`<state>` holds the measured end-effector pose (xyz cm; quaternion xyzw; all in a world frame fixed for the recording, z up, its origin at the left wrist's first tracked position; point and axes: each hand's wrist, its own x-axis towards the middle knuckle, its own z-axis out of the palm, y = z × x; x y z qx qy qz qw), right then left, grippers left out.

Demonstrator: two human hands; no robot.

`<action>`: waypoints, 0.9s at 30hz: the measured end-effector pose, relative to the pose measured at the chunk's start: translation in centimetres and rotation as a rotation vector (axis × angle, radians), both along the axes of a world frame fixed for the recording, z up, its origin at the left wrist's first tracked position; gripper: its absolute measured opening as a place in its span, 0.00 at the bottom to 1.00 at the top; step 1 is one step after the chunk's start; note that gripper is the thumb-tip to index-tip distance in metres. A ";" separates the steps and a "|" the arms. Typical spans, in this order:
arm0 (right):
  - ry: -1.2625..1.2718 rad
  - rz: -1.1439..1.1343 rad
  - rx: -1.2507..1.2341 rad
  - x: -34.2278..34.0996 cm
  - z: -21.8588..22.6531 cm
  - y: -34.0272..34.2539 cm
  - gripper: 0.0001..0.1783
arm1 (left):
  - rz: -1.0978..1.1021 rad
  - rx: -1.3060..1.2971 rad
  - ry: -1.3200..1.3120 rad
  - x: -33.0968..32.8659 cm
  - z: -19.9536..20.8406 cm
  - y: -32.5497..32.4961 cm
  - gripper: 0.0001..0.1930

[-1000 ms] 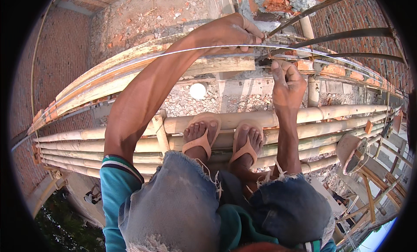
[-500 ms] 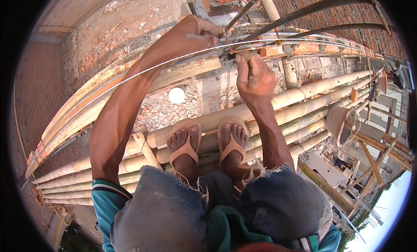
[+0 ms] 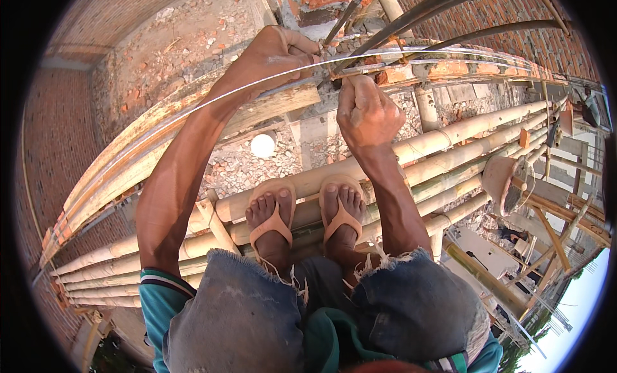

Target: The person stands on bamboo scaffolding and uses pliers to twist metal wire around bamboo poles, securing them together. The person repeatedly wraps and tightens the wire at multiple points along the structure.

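Note:
My left hand (image 3: 283,56) is closed, thumb and fingers pinched together beside the foot of the dark steel bars (image 3: 418,19). My right hand (image 3: 369,112) makes a fist just below those bars, close to the end of a thin rusty rod (image 3: 366,69). What either hand grips is too small or hidden to make out. A taut white string (image 3: 257,85) runs over my left forearm and past both hands. Under my left wrist, a pale wooden board (image 3: 286,101) ends between the hands.
My sandalled feet stand on a row of bamboo poles (image 3: 443,138). A brick ledge (image 3: 450,69) extends to the right. Below are rubble (image 3: 247,164) and a round white object (image 3: 263,145). A round, shallow container (image 3: 508,183) sits at the right, near timber framing (image 3: 553,238).
My right hand has shifted slightly left and turned, its knuckles now higher. The left hand stays pinched near the bars. The steel bars appear a little further up and left.

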<state>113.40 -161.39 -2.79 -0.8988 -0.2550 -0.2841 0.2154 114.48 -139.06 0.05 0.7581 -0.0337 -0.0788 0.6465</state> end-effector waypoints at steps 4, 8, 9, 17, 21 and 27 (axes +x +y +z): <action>0.090 -0.033 0.025 -0.6 1.8 -1.3 0.02 | 0.058 0.153 0.059 0.0 -0.2 -0.2 0.13; 0.193 -0.063 0.011 -2.1 3.1 -1.7 0.02 | 0.068 0.129 0.099 0.2 -0.2 -0.1 0.14; 0.194 -0.125 -0.031 -2.4 3.2 -1.6 0.04 | 0.048 0.032 0.082 0.3 -0.2 0.1 0.14; 0.177 -0.397 -0.283 -0.7 4.5 -2.6 0.07 | -0.068 0.075 0.062 0.1 0.0 0.9 0.18; 0.323 -0.232 -0.061 -2.5 7.3 -4.9 0.06 | -0.037 0.151 0.042 0.3 0.4 0.9 0.19; 0.743 0.016 0.319 -8.1 6.3 -2.9 0.07 | -0.100 -0.023 0.161 0.5 0.6 1.4 0.18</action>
